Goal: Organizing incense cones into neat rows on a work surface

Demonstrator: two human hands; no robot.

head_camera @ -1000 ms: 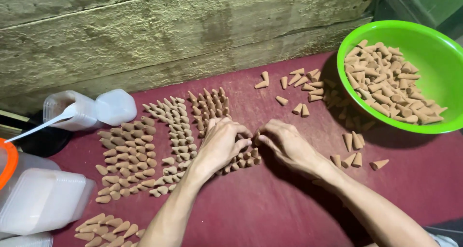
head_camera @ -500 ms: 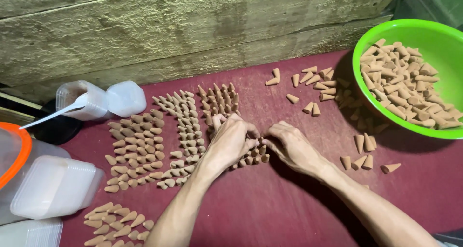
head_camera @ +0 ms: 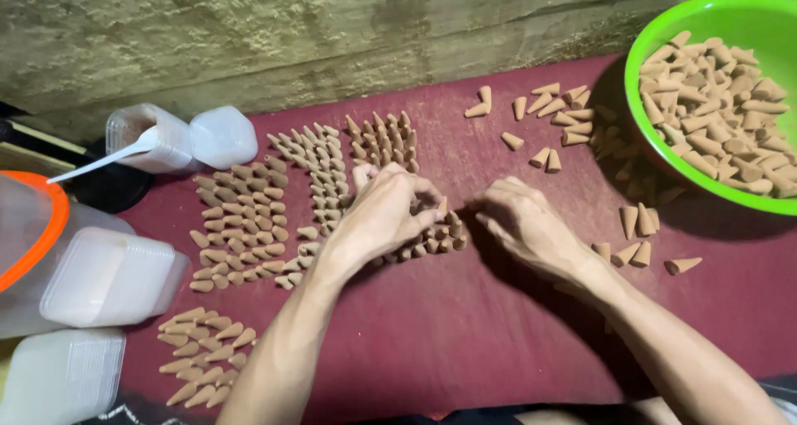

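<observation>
Small tan cones lie in neat rows [head_camera: 241, 217] on a dark red cloth [head_camera: 465, 334]. My left hand [head_camera: 383, 213] rests curled over a block of standing cones [head_camera: 432, 241], fingertips pinched on one cone. My right hand [head_camera: 523, 222] sits just to its right, fingers bent down to the cloth beside the same block; whether it holds a cone is hidden. A green bowl [head_camera: 656, 155] at the upper right is heaped with loose cones [head_camera: 722, 101].
Scattered cones [head_camera: 548, 114] lie between the rows and the bowl, more by my right wrist [head_camera: 639, 246]. Clear plastic tubs [head_camera: 108, 276] and a lidded jar [head_camera: 178, 139] with a white spoon stand at the left. A rough stone wall [head_camera: 332, 35] backs the cloth.
My hands have stayed over the same block of cones with small finger movements. The view has shifted, so everything sits slightly further right and lower in frame.
</observation>
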